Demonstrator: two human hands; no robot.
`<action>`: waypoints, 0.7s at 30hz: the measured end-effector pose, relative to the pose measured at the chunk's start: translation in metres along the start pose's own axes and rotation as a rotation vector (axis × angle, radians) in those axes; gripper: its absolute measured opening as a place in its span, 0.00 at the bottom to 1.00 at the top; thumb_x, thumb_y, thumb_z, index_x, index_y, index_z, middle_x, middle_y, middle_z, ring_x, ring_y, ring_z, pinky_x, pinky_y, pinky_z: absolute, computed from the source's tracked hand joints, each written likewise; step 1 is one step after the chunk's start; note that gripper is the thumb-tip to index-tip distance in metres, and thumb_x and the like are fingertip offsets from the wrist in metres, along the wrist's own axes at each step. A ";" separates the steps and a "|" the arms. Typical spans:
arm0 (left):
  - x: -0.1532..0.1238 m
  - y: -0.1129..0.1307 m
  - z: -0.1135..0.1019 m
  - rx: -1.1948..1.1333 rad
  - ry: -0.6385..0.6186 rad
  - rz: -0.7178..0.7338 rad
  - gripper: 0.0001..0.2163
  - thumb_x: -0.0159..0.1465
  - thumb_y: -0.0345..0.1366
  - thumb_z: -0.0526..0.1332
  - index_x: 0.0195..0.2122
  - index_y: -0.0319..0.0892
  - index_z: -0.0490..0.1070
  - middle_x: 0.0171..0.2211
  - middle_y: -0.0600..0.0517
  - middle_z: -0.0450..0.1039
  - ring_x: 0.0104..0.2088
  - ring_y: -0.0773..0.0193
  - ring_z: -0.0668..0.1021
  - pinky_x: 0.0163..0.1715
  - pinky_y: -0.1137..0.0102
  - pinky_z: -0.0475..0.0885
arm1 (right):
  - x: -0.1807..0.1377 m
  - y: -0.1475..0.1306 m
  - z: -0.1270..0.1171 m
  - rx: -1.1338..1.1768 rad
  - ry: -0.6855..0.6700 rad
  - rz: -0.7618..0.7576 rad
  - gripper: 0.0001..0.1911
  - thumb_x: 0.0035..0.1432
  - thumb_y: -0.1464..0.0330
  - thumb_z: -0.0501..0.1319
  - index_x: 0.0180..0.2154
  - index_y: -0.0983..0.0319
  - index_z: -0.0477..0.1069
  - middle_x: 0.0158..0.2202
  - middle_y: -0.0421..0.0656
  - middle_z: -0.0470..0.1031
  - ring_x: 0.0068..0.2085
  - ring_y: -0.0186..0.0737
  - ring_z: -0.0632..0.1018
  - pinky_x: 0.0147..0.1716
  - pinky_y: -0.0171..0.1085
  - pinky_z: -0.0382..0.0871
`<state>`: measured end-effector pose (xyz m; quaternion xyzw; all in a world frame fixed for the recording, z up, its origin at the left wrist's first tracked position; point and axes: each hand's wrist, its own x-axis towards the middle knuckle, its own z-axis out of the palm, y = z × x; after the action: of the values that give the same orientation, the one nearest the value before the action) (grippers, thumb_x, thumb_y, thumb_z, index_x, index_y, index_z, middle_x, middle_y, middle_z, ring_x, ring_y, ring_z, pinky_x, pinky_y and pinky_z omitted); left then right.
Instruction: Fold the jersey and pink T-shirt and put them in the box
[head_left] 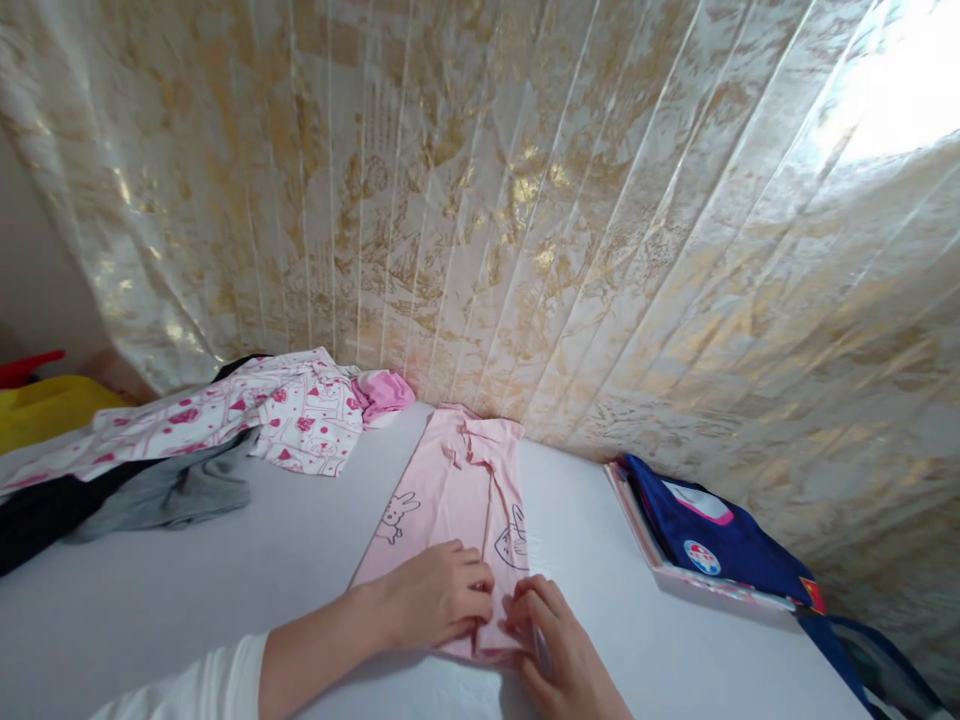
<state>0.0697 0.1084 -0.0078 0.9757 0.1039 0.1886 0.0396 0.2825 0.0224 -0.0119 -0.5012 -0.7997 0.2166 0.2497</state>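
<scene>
A light pink garment [450, 500] with line drawings of a rabbit and other shapes lies lengthwise in front of me on the white surface, rumpled near its far end. Whether it is a shirt or trousers, I cannot tell. My left hand [442, 598] rests on its near part, fingers curled down onto the cloth. At the near right edge, my right hand [561, 648] pinches the fabric between thumb and fingers. Both hands are close together, and a fold runs between them along the cloth.
White clothing with a pink print [307, 410] lies at the left, over grey cloth [176, 490] and black cloth. Beside it is a bright pink piece [386, 393]. Dark blue folded clothing [720, 530] sits stacked at the right. A shiny gold-patterned curtain [480, 200] hangs behind.
</scene>
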 end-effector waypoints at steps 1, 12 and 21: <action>0.000 0.001 0.000 0.017 -0.007 0.008 0.04 0.64 0.37 0.65 0.38 0.46 0.71 0.38 0.55 0.73 0.39 0.62 0.73 0.37 0.66 0.62 | 0.000 0.000 0.000 -0.005 0.006 -0.004 0.17 0.40 0.80 0.52 0.35 0.58 0.65 0.40 0.44 0.69 0.45 0.43 0.71 0.45 0.40 0.65; 0.003 0.004 0.005 -0.009 0.004 -0.003 0.03 0.61 0.32 0.64 0.34 0.44 0.69 0.36 0.55 0.73 0.36 0.63 0.71 0.35 0.65 0.62 | -0.010 0.014 -0.004 -0.187 -0.105 0.053 0.13 0.48 0.80 0.54 0.33 0.58 0.68 0.34 0.42 0.73 0.36 0.40 0.73 0.34 0.35 0.64; 0.003 0.015 0.001 -0.079 0.024 0.061 0.04 0.66 0.37 0.59 0.38 0.43 0.68 0.40 0.51 0.74 0.39 0.62 0.72 0.39 0.65 0.63 | -0.012 0.006 -0.010 -0.226 -0.184 0.072 0.13 0.47 0.79 0.56 0.34 0.57 0.69 0.32 0.39 0.75 0.34 0.39 0.73 0.35 0.35 0.62</action>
<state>0.0752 0.0939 -0.0057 0.9738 0.0669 0.2054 0.0709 0.2978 0.0154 -0.0098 -0.5325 -0.8200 0.1791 0.1094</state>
